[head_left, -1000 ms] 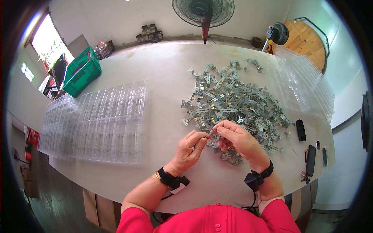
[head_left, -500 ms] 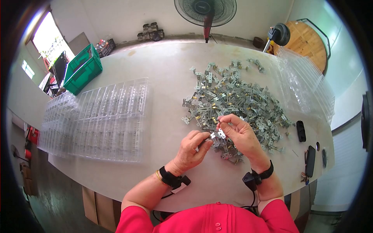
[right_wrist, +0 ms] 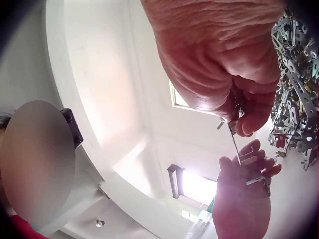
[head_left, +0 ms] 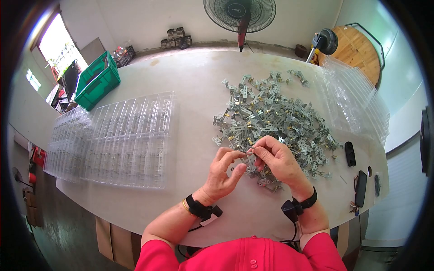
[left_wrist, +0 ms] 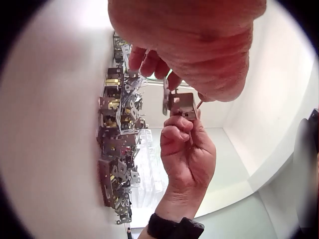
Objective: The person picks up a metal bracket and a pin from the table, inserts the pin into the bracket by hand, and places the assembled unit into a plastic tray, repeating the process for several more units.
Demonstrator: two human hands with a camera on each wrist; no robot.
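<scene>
Grey metal bracket [left_wrist: 183, 103] is pinched between our right hand's [head_left: 279, 161] curled fingers, over the near side of the metal pile [head_left: 271, 115] on the surface [head_left: 194, 90]. Our left hand [head_left: 220, 177], just left, parts thumb and forefinger; whether it grips anything, we cannot tell.

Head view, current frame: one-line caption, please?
Left hand and right hand close together at the near side of a heap of metal parts, clear plastic trays beyond.
</scene>
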